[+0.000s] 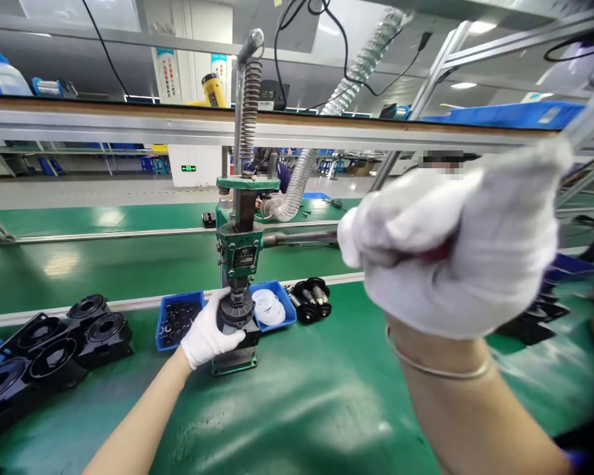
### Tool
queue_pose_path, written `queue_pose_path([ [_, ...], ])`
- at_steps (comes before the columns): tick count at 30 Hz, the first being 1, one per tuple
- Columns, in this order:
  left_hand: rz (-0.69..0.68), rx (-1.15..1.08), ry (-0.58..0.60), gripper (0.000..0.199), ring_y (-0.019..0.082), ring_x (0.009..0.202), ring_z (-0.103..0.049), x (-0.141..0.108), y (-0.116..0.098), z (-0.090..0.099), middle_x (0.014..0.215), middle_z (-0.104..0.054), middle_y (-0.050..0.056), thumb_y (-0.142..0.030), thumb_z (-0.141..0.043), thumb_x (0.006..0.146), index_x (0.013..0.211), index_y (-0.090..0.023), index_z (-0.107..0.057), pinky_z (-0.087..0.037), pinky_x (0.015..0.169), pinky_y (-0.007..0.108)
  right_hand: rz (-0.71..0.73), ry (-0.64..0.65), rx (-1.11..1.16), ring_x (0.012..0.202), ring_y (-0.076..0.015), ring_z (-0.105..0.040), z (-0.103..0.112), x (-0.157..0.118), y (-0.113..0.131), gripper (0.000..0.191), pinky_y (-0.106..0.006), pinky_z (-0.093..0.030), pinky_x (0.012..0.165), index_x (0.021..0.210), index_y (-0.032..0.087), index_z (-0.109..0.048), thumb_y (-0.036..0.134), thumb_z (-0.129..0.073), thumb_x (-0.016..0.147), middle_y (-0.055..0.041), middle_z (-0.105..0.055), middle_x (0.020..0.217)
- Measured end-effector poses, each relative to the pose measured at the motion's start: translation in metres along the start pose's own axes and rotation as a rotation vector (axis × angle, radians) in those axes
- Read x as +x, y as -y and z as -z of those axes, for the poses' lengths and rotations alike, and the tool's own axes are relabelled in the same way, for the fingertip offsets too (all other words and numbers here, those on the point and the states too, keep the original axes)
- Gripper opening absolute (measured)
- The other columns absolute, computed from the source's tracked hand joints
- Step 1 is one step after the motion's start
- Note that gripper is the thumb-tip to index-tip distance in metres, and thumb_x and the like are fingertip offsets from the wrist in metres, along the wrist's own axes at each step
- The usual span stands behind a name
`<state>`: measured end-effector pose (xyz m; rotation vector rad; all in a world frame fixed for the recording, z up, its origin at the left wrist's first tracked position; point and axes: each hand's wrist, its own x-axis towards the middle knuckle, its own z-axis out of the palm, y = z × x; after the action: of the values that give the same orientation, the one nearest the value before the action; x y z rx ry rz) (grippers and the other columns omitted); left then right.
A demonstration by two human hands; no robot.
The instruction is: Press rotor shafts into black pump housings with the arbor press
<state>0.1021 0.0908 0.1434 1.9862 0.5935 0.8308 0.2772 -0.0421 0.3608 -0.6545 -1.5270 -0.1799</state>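
A green hand-operated arbor press [222, 237] stands upright on the bench, its spring rising behind the ram. Under the ram sits a black round-topped housing [236, 310], and the ram tip meets the middle of its top or is very close to it. My left hand [208, 338], in a white glove, curls around the housing's left and front side with the thumb in front. Large and near the camera, my gloved right hand [455, 264] is wrapped round the end of the press lever [304, 237]; a bit of dark red grip shows between the fingers.
A blue bin of small black parts [164, 323] stands left of the press, and a blue bin with white rings [290, 310] right of it. Black parts with metal shafts [313, 300] lie beyond. Several black housings [54, 359] sit at left. An aluminium shelf rail [129, 128] crosses above.
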Motion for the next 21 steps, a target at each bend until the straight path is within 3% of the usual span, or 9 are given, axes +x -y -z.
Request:
queue_pose_path([
  [3, 0.004, 0.020, -0.010, 0.075, 0.031, 0.118, -0.061, 0.002, 0.005, 0.001, 0.127, -0.060, 0.017, -0.033, -0.069, 0.065, 0.130, -0.013, -0.037, -0.043, 0.108, 0.050, -0.037, -0.150, 0.099, 0.034, -0.0095, -0.044, -0.004, -0.013, 0.004, 0.049, -0.027, -0.038, 0.031, 0.054, 0.023, -0.055, 0.050, -0.054, 0.095, 0.0031, -0.050, 0.049],
  [8, -0.003, 0.061, -0.002, 0.080, 0.033, 0.119, -0.059, 0.003, 0.013, 0.004, 0.128, -0.058, 0.018, -0.036, -0.073, 0.064, 0.131, -0.013, -0.036, -0.042, 0.109, 0.052, -0.140, -0.110, 0.108, 0.035, -0.0074, -0.047, -0.013, 0.006, 0.001, 0.043, -0.023, -0.033, 0.029, 0.062, 0.021, -0.059, 0.044, -0.053, 0.097, 0.0034, -0.055, 0.053],
  [14, -0.011, 0.048, 0.023, 0.079, 0.033, 0.119, -0.060, 0.002, 0.013, 0.006, 0.128, -0.059, 0.017, -0.037, -0.074, 0.066, 0.132, -0.014, -0.037, -0.043, 0.108, 0.051, 0.030, -0.395, 0.216, 0.039, -0.0116, -0.047, -0.022, -0.046, 0.011, 0.048, -0.026, -0.043, 0.036, 0.050, 0.020, -0.059, 0.038, -0.060, 0.094, 0.0051, -0.039, 0.041],
  [19, -0.008, 0.077, 0.047, 0.082, 0.033, 0.119, -0.060, 0.003, 0.016, 0.010, 0.128, -0.058, 0.018, -0.039, -0.074, 0.067, 0.133, -0.013, -0.033, -0.043, 0.108, 0.053, -0.025, -0.273, 0.122, 0.039, -0.0103, -0.046, -0.018, -0.045, 0.009, 0.043, -0.027, -0.044, 0.037, 0.059, 0.020, -0.062, 0.039, -0.055, 0.097, 0.0026, -0.052, 0.051],
  [21, -0.007, 0.083, 0.051, 0.083, 0.033, 0.120, -0.059, 0.003, 0.018, 0.011, 0.129, -0.058, 0.017, -0.040, -0.075, 0.067, 0.134, -0.014, -0.033, -0.042, 0.109, 0.053, 0.012, -0.287, 0.116, 0.040, -0.0104, -0.046, -0.018, -0.050, 0.007, 0.042, -0.026, -0.044, 0.037, 0.061, 0.021, -0.061, 0.039, -0.053, 0.098, 0.0028, -0.052, 0.053],
])
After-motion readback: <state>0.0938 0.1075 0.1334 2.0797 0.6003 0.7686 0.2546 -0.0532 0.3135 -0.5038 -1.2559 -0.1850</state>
